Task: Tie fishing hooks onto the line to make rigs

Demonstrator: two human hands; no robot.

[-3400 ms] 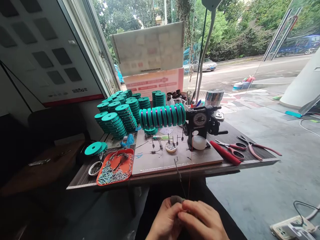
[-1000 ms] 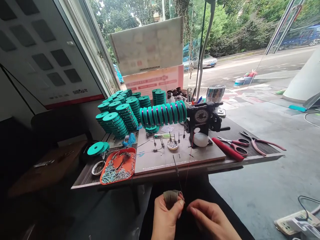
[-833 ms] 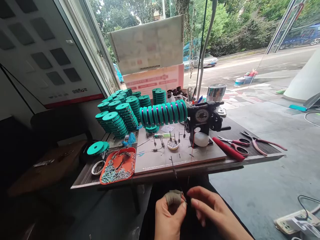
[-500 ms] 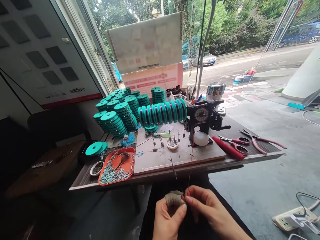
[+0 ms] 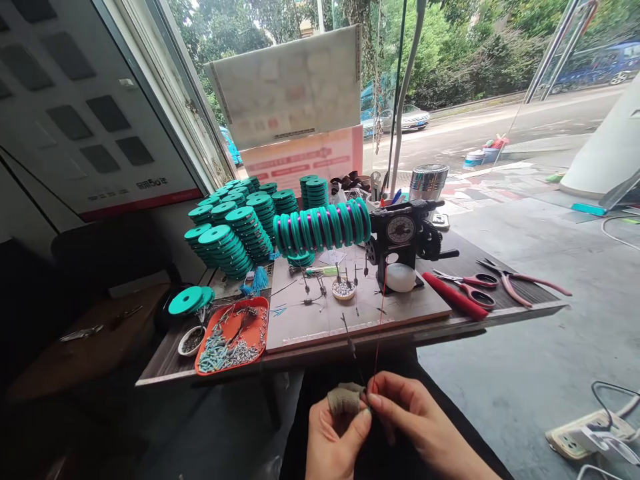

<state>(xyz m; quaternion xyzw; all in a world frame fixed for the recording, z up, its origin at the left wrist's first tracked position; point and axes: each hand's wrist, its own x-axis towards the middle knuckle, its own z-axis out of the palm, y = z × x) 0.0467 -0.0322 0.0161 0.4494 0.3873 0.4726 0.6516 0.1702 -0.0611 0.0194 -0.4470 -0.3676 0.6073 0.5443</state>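
Observation:
Above my lap, my left hand [image 5: 339,427] and my right hand [image 5: 413,410] meet with fingertips pinched close together. Cloth-like grey-beige wrapping [image 5: 344,399] covers a finger of the left hand. A thin red line [image 5: 379,340] runs from near the winding machine [image 5: 400,230] down into the right hand's pinch. Close to the left fingertips is a small dark piece, mostly hidden by the fingers. From there a dark thin line with a slim dark fitting [image 5: 352,345] goes up toward the board [image 5: 310,327]. Turquoise ring spools [image 5: 323,227] sit in a row on the machine's shaft.
Stacked turquoise spools [image 5: 247,233] stand at the back left. An orange tray [image 5: 257,337] of small metal parts and tubes lies left of the board, beside a small bowl [image 5: 191,340]. A beads dish [image 5: 343,289] is on the board. Scissors [image 5: 473,287] and pliers [image 5: 520,283] lie right.
The whole view has shifted slightly left. Both hands keep nearly the same pinched pose, with only slight finger movement; the red line still runs into the right hand.

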